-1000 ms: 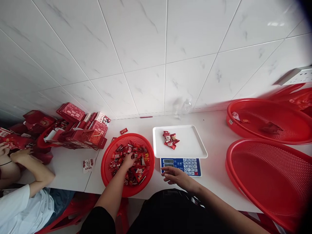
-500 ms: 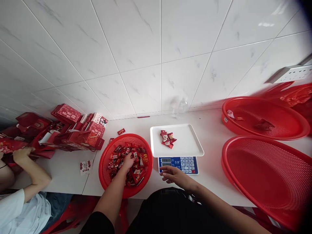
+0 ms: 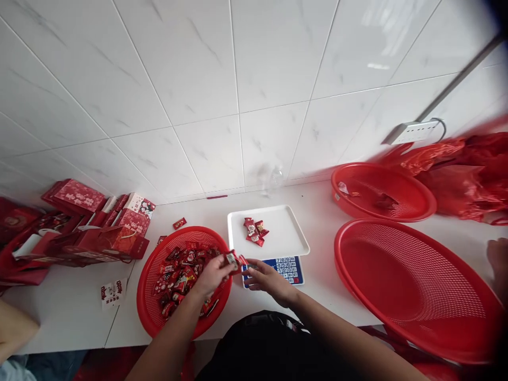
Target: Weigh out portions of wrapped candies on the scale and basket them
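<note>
Your left hand [image 3: 211, 274] pinched small red packets [image 3: 233, 260]; whether your right hand [image 3: 272, 280] gripped any was unclear, and a loose pinch could have dropped one.

An open strip of white counter [image 3: 319, 264] separates the shallow white rectangular tray [image 3: 283, 230] from two red oval mesh-sided plastic baskets [image 3: 381, 275]. The round red mesh-sided plastic basket [image 3: 143, 288] crowds the tray's left edge; the left hand [image 3: 214, 274] and right hand [image 3: 272, 280] obstruct its near-left corner.

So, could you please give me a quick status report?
Left hand holding red-wrapped candy. Right hand close beside it, contact unclear. Scale partly hidden by right hand.
</note>
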A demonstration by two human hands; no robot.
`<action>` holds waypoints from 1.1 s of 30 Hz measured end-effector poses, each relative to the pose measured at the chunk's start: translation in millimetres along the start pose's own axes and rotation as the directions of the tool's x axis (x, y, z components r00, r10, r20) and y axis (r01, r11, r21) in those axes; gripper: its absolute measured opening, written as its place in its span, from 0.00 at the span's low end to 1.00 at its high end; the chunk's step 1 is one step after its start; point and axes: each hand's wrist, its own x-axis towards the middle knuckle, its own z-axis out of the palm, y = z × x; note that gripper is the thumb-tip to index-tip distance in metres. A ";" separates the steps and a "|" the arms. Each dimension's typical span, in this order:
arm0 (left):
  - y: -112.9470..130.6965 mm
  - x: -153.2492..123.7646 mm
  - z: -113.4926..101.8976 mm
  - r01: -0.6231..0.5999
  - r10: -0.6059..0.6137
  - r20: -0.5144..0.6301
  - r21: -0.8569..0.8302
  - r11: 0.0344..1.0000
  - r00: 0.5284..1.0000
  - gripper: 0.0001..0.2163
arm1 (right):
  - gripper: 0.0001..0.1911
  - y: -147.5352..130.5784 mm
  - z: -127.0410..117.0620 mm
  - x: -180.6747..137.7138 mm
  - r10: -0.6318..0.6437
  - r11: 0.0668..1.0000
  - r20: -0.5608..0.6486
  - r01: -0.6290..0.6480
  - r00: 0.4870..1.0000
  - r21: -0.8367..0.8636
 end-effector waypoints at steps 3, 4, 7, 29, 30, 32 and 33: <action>0.7 5.9 38.8 0.013 -0.014 0.055 0.020 1.000 0.998 0.20 | 0.21 0.9 -12.6 12.2 -0.036 0.999 -0.105 0.040 0.994 0.034; 0.5 8.6 46.4 0.018 -0.019 0.032 0.025 1.000 0.999 0.19 | 0.18 0.8 -19.3 16.4 -0.042 0.999 -0.164 0.046 0.986 0.018; 3.0 16.0 53.9 0.013 -0.011 -0.033 0.061 0.998 0.999 0.17 | 0.16 -4.0 -41.8 26.3 -0.057 0.998 -0.326 0.061 0.944 0.003; 1.0 86.2 58.3 -0.096 0.202 -0.076 0.685 0.723 0.977 0.24 | 0.21 26.2 -138.2 -48.5 -0.341 0.815 -0.557 -0.058 0.757 -0.577; 3.3 90.0 60.0 -0.111 0.249 -0.096 0.704 0.702 0.964 0.25 | 0.21 27.9 -146.5 -54.2 -0.411 0.737 -0.582 -0.121 0.702 -0.665; 7.8 97.5 63.4 -0.116 0.292 -0.124 0.721 0.683 0.948 0.27 | 0.22 34.3 -163.2 -64.5 -0.515 0.565 -0.590 -0.271 0.622 -0.779; 9.6 101.0 65.2 -0.113 0.286 -0.128 0.712 0.693 0.950 0.29 | 0.23 38.9 -171.1 -68.9 -0.530 0.499 -0.594 -0.344 0.605 -0.795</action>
